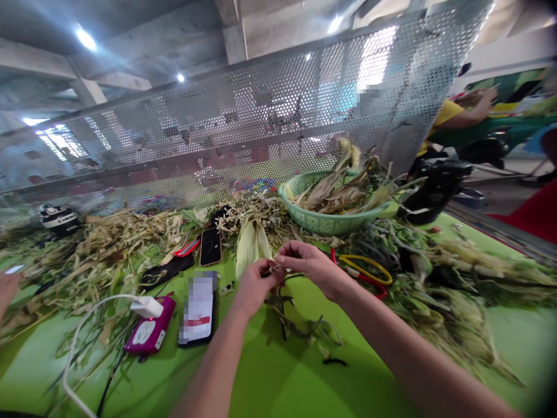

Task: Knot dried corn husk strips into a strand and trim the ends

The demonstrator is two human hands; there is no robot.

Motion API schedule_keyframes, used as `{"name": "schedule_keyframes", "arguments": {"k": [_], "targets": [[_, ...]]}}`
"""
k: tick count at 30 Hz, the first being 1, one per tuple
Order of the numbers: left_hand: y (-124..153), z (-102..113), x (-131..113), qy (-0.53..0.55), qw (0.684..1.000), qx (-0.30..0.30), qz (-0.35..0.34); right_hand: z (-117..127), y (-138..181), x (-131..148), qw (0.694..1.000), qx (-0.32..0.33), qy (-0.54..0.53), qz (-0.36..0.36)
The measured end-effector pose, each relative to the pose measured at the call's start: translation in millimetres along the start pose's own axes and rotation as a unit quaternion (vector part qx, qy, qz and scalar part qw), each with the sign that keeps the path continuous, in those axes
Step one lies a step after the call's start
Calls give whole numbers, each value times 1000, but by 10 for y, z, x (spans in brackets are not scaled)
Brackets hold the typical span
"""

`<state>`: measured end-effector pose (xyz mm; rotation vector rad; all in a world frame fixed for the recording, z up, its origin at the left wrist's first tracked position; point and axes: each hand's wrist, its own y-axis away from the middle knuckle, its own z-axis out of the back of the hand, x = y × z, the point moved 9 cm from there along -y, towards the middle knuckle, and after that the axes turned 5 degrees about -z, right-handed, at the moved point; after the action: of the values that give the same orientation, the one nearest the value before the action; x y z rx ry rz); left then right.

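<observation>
Handwork seems underway, left hand point(256, 285) and right hand point(307, 264) pinched on a scrap point(274, 269) I can't identify, next needing steadiness.

Single head-worn camera, facing forward and down. Near field: left hand point(257, 283) and right hand point(310, 265) over green tabletop point(300, 383), in front of perforated metal partition point(243, 125). Far field: partition, slanting across frame; concrete ceiling point(169, 26) above it.

Glossy, smooth tabletop point(278, 383); rough, papery husks point(104, 247); plastic basket point(333, 223); screen point(195, 133) probably perforated metal.
</observation>
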<state>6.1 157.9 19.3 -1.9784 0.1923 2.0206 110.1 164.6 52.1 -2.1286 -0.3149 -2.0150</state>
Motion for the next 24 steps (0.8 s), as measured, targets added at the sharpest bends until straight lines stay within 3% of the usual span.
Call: {"name": "schedule_keyframes", "arguments": {"k": [4,11,14,17,19,24], "targets": [[4,29,-21,21,1000,-11,1,63,-7,15,1000,-5,-12,-3],[30,-63,-81,-27,999,12,-18,-38,-39,-151,1000,6,9,-15],[13,-76,-54,17,1000,3,-15,3,-12,-54,995,-44,89,33],[-10,63,-7,101,992,-69,-12,96,170,337,935,-184,250,170],[-12,178,49,151,981,-121,-2,16,300,530,887,-222,330,234],[-12,294,134,270,948,-168,10,-429,300,412,867,-94,416,258]]}}
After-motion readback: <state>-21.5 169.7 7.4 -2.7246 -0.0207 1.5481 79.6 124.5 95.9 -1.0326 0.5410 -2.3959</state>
